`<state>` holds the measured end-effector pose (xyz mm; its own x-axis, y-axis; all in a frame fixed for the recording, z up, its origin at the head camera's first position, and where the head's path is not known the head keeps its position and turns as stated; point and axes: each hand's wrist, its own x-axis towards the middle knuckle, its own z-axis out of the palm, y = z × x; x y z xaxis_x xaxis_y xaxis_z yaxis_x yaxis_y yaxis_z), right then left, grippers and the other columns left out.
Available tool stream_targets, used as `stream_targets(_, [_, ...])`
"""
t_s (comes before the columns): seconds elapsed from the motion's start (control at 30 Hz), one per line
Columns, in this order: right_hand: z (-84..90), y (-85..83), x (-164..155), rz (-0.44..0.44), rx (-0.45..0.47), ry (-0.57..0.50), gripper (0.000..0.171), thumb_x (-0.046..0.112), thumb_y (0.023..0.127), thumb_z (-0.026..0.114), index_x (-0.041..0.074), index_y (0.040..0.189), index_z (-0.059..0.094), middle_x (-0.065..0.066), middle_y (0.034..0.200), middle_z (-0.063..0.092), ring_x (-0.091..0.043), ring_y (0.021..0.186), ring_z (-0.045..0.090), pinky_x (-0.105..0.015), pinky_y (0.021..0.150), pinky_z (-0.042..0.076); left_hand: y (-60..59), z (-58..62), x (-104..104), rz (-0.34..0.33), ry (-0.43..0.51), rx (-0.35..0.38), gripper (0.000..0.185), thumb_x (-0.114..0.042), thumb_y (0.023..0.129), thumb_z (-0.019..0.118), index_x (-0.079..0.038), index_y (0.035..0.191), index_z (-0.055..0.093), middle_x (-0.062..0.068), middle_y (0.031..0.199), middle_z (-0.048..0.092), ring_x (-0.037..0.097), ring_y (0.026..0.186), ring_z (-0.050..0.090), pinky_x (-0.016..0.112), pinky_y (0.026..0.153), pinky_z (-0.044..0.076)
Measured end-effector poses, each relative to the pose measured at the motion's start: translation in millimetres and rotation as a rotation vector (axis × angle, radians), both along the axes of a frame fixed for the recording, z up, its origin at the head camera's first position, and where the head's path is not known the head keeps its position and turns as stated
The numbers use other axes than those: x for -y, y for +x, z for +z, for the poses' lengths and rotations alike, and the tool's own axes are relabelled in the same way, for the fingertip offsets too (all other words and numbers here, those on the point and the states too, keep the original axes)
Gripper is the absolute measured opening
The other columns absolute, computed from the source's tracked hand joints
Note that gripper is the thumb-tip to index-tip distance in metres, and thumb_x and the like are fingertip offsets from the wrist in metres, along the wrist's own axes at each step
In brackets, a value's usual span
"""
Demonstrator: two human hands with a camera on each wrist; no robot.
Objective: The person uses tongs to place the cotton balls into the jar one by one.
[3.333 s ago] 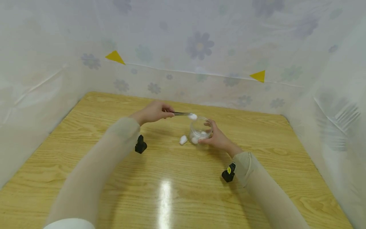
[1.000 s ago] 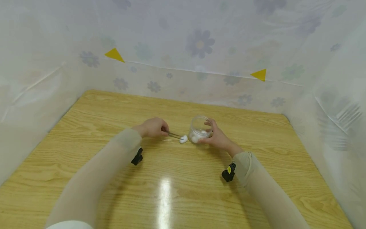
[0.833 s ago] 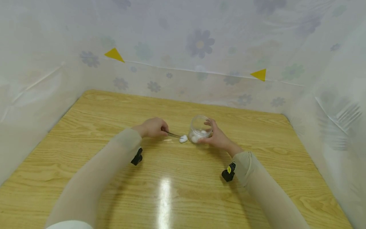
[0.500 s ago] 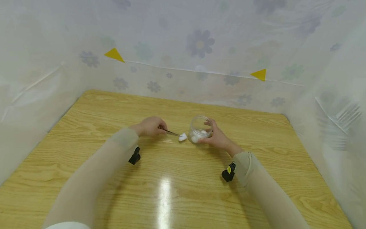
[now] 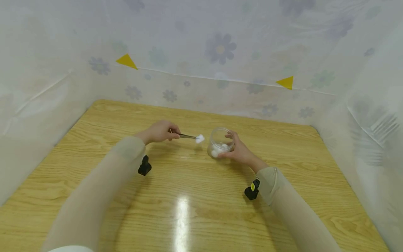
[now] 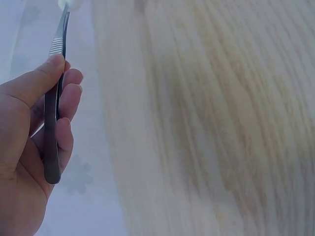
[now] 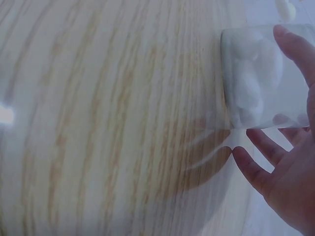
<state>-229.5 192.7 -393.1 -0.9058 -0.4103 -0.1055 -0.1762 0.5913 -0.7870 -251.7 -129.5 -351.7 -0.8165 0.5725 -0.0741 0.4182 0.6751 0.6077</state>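
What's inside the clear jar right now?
White cotton balls lie inside the clear jar, piled toward its bottom. The right hand wraps the jar's far side, so an exact count is hidden.

Pale wood-grain tabletop, glossy, a light glare at lower centre of the frame. One clear jar with white cotton balls stood on it, right of centre.

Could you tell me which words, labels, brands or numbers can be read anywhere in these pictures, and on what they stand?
None: no readable text in any view.
Clear jar: no label shows.
Tweezers: no brand mark shows.
Yellow tag on the black right wrist camera: too small to read.
Backdrop sheet: only flower prints and yellow triangles.
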Motion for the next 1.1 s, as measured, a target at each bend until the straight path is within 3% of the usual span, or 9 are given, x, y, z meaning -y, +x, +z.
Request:
stream_targets(0.3, [-0.6,-0.4,-0.6,-0.007,0.003,0.001,0.100,0.022,0.079,0.076,0.011,0.149,0.005,-0.018,0.150,0.023,-0.039,0.130,0.038,-0.049,0.093,0.044,-1.6,20.7,3.4,0.059,0.065,-0.012,0.021,-0.016,0.094,0.057,-0.003,0.106,0.067,0.015,0.095,0.067,0.032,0.082,0.062,0.036,0.071,0.049])
stream_targets(0.7, [-2.8,-2.6,-1.8,0.005,0.013,-0.019,0.099,0.021,0.079,0.076,0.012,0.149,0.006,-0.019,0.149,0.023,-0.040,0.130,0.037,-0.049,0.093,0.044,-4.1,35.8,-9.5,0.105,0.089,0.009,0.021,-0.020,0.094,0.057,-0.006,0.107,0.067,0.010,0.097,0.066,0.019,0.078,0.060,0.037,0.075,0.049])
stream_targets(1.1, [-2.3,-2.4,-1.2,0.022,0.014,-0.021,0.098,0.019,0.080,0.076,0.013,0.148,0.007,-0.021,0.148,0.024,-0.041,0.129,0.037,-0.050,0.094,0.044,-9.3,44.1,-26.5,0.035,0.089,-0.024,0.018,-0.020,0.094,0.058,-0.008,0.103,0.069,0.009,0.095,0.067,0.020,0.076,0.060,0.034,0.072,0.049])
